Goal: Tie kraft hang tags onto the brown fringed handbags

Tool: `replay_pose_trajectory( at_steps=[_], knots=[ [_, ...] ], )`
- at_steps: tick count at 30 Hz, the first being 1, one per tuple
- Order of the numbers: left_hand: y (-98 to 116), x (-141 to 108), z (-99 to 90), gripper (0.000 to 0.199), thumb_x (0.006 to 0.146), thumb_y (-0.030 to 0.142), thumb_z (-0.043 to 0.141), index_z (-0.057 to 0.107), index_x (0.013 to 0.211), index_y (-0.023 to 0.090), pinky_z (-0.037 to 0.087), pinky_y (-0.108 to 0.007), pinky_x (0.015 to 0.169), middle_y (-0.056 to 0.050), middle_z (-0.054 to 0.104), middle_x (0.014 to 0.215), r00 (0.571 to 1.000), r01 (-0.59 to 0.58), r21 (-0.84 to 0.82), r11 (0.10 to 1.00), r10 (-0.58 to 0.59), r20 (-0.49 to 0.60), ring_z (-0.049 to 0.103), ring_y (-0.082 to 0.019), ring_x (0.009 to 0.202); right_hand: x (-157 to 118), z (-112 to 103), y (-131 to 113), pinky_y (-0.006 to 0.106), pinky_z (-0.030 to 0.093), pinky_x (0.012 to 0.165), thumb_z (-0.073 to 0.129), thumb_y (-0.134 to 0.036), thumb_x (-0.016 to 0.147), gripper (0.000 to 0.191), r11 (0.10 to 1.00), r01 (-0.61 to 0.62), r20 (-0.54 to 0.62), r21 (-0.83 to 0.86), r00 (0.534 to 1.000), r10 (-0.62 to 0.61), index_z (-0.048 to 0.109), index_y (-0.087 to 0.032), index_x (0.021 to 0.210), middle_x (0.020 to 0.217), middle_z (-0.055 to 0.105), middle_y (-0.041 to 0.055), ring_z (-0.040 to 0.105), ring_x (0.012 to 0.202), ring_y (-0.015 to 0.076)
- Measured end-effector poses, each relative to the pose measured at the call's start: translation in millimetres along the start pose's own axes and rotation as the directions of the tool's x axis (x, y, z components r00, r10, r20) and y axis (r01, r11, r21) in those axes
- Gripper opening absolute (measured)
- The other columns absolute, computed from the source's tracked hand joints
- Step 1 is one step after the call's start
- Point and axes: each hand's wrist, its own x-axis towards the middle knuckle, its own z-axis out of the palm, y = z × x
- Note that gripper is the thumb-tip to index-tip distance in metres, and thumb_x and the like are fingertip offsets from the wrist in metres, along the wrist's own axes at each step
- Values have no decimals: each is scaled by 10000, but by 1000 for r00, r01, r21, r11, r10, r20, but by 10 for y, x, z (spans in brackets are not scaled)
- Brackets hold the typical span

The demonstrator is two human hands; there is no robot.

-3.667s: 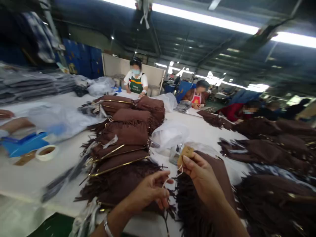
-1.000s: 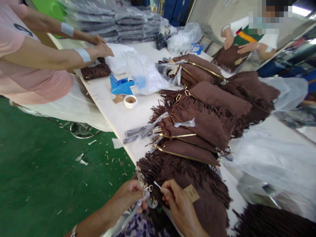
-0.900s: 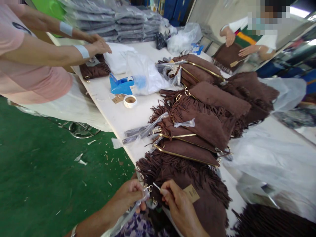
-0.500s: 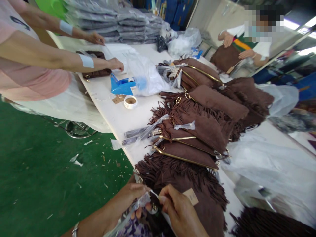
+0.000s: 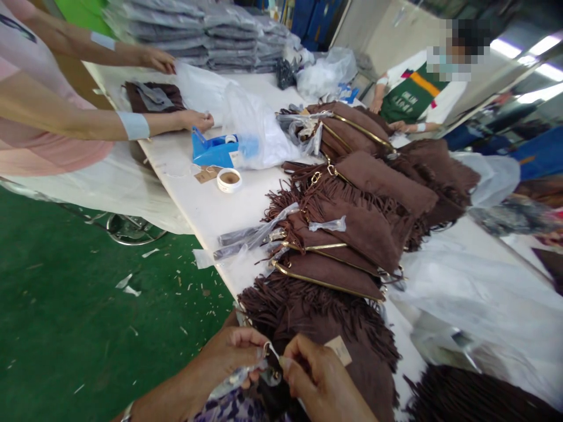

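Note:
At the bottom middle, my left hand (image 5: 231,354) is closed, pinching a small gold metal clasp (image 5: 266,347). Crumpled clear plastic wrap (image 5: 237,378) hangs under its fingers. My right hand (image 5: 323,375) is just beside it, thumb and finger closed on the end of a thin white strip (image 5: 274,351) that runs to the clasp. Both hands are over the near end of a dark brown fringed bag (image 5: 347,328), whose tan paper tag (image 5: 338,350) lies by my right wrist. What lies below the fingers is partly hidden.
More brown bags (image 5: 387,181) with gold zips are piled along the white table (image 5: 197,205). A blue tape dispenser (image 5: 215,149) and a tape roll (image 5: 229,180) stand at left. One co-worker's hand (image 5: 197,120) handles a plastic bag; another person stands far right.
My hands stay at the clasp, with the white strip showing more plainly between them. The far-right co-worker has lowered a brown bag. The left co-worker's hands shift slightly leftward in view.

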Motion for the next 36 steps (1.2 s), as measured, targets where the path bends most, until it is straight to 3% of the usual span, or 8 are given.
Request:
replay_pose_trajectory(
  at_steps=[5, 11, 28, 33, 36],
  knots=[
    [-6, -17, -2, 600, 588, 523, 867, 713, 988, 103, 461, -222, 506, -80, 706, 730, 1000, 2, 18, 1000, -2, -3, 584, -123, 541, 33, 19, -32, 207, 351, 511, 485, -170, 842, 136, 993, -71, -2, 91, 997, 72, 593, -203, 765, 654, 632, -22, 594, 593, 126],
    [-132, 48, -53, 653, 556, 552, 870, 673, 1025, 142, 467, -236, 496, -38, 698, 717, 1000, -2, -28, 1000, 2, 21, 591, -130, 532, 102, 30, -98, 194, 347, 454, 497, -207, 836, 143, 983, -146, 44, 113, 989, 142, 609, -198, 747, 625, 642, -17, 592, 509, 123],
    [-281, 132, -66, 589, 564, 473, 816, 664, 1020, 133, 449, -217, 452, -12, 652, 653, 998, -50, -1, 999, 50, -23, 590, -133, 494, 316, 28, -201, 208, 317, 463, 472, -179, 812, 189, 976, -179, 37, -125, 982, 185, 620, -213, 699, 606, 649, -13, 588, 512, 134],
    [-318, 167, -95, 668, 519, 552, 848, 666, 1002, 128, 451, -213, 461, -35, 670, 672, 999, -42, -18, 999, 42, 8, 597, -135, 506, 359, 32, -235, 216, 358, 529, 515, -193, 816, 180, 966, -139, 7, -216, 990, 144, 632, -207, 680, 690, 687, 12, 636, 659, 163],
    [-280, 156, -85, 675, 595, 661, 778, 666, 999, 132, 458, -217, 465, -43, 678, 668, 1000, -31, -22, 999, 31, 3, 608, -142, 509, 375, 33, -246, 216, 354, 544, 523, -191, 823, 173, 961, -147, 25, -235, 987, 158, 640, -205, 696, 685, 686, 7, 634, 674, 159]
  ],
)
